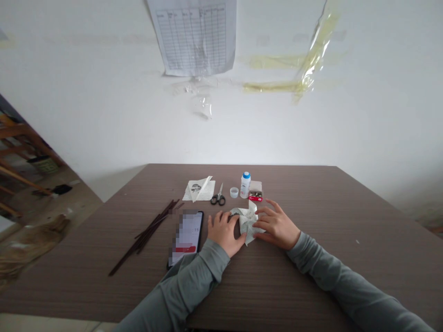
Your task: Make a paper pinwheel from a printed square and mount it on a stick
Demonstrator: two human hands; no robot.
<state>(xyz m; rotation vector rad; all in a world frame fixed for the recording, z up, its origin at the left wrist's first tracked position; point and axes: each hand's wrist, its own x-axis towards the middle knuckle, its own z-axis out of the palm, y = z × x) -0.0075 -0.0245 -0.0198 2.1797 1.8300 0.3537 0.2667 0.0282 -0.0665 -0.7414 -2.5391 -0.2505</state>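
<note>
"Grey sleeves, two, nearest: left sleeve, right sleeve. Next entry?"

"Left hand: one, open, fingers spread and slightly bent, thumb at the near left edge of the paper. Not clenched."

"Right hand?"

"One, loosely open, fingertips on the paper's right side. Whether they pinch it, cannot tell."

"Condition of the paper?"

"Printed, folded, several points raised; lying between the hands on the brown table."

"Left of the left hand?"

"Phone, one, screen lit, near end partly covered by the left sleeve. Farther left, sticks, dark, thin, in a loose crossed bundle."

"Beyond the left hand?"

"Scissors, black handles towards the hand, points away. Left of those, printed sheets, one corner folded up."

"Beyond the right hand, slightly left?"

"Red box, open, small pieces inside; beside it, bottle, white, blue cap, upright; then cup, small, translucent."

"Farthest?"

"Wall, white, bearing a chart and yellowed tape."
</note>
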